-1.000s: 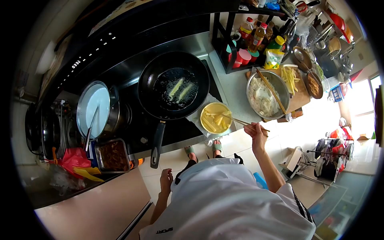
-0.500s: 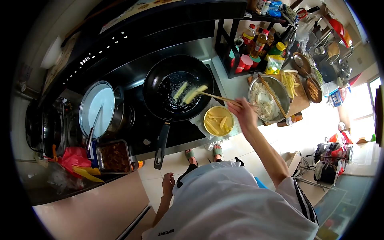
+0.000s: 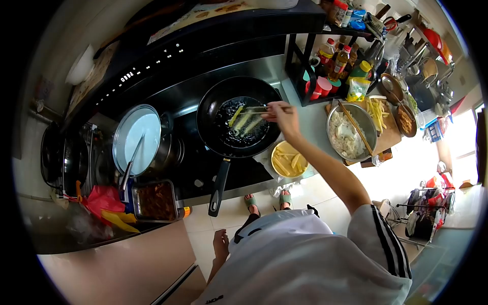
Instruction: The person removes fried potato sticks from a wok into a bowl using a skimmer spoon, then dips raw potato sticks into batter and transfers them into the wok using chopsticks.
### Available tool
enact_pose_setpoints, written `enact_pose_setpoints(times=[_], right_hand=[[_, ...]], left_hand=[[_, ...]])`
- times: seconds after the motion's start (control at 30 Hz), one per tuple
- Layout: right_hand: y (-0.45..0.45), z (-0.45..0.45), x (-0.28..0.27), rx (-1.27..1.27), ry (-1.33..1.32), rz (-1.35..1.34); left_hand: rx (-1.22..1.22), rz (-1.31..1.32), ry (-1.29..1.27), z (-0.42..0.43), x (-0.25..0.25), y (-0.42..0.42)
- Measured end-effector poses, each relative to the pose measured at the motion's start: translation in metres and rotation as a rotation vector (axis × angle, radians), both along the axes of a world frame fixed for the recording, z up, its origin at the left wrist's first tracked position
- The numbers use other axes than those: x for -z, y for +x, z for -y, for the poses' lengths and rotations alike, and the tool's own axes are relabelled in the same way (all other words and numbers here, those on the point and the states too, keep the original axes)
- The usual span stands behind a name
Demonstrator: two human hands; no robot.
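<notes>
My right hand (image 3: pixel 283 118) is closed around a pair of chopsticks (image 3: pixel 258 110) above the right side of a black frying pan (image 3: pixel 211 104). The chopstick tips reach over several pale yellow strips (image 3: pixel 244 122) in bubbling oil; whether they pinch one is too small to tell. Below that hand, a yellow bowl (image 3: pixel 274 161) holds coated strips in batter. My left hand (image 3: pixel 220 245) hangs by my side with loosely bent fingers and nothing visible in it. The pan's handle (image 3: pixel 219 188) points toward my body.
Left of the pan stand a white-lined pot (image 3: pixel 118 152) with a ladle and a metal tray (image 3: pixel 176 195) of brown food. A steel bowl (image 3: pixel 375 133) with white food, chopsticks across it, sits right, beside cut strips (image 3: pixel 377 114) on a board. A bottle rack (image 3: pixel 291 66) stands behind.
My right hand has moved left with the chopsticks, from beside the yellow bowl to over the pan. Another strip now shows in the oil. The whole view has shifted slightly.
</notes>
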State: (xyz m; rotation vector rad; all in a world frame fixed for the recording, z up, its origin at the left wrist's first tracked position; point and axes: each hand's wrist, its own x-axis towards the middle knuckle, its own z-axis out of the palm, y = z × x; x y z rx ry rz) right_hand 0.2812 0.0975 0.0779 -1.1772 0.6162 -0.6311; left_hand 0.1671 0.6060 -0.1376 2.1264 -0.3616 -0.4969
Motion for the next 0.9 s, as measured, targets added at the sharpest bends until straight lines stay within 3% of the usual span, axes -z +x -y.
enact_pose_setpoints(times=[0.07,0.13,0.23,0.27,0.33,0.4,0.5,0.7,0.9], right_hand=[[-0.050,0.004,-0.030,-0.045,0.009,0.111],[-0.101,0.012,-0.045,-0.035,-0.110,0.056],[-0.165,0.011,-0.041,0.084,-0.144,-0.025],[-0.181,0.012,-0.032,0.089,-0.142,-0.069],[-0.202,0.013,-0.005,0.086,-0.115,-0.137],[-0.210,0.014,0.027,0.086,-0.058,-0.209],[-0.209,0.018,0.061,0.078,0.021,-0.190],[-0.185,0.015,0.090,0.086,-0.097,-0.257],[-0.196,0.022,0.076,0.109,-0.001,-0.162]], left_hand=[[-0.048,-0.087,-0.026,0.003,0.003,-0.003],[-0.138,-0.270,-0.116,0.006,0.007,-0.003],[0.012,-0.074,0.050,0.007,0.033,0.001],[-0.015,-0.147,0.035,0.003,0.046,0.003],[0.027,-0.123,0.049,0.013,0.029,0.005],[0.056,-0.147,0.039,0.022,0.013,0.013],[0.200,0.093,0.114,0.036,-0.010,0.021],[0.182,0.117,0.163,0.043,-0.029,0.020],[-0.017,-0.164,0.053,0.026,-0.013,0.000]])
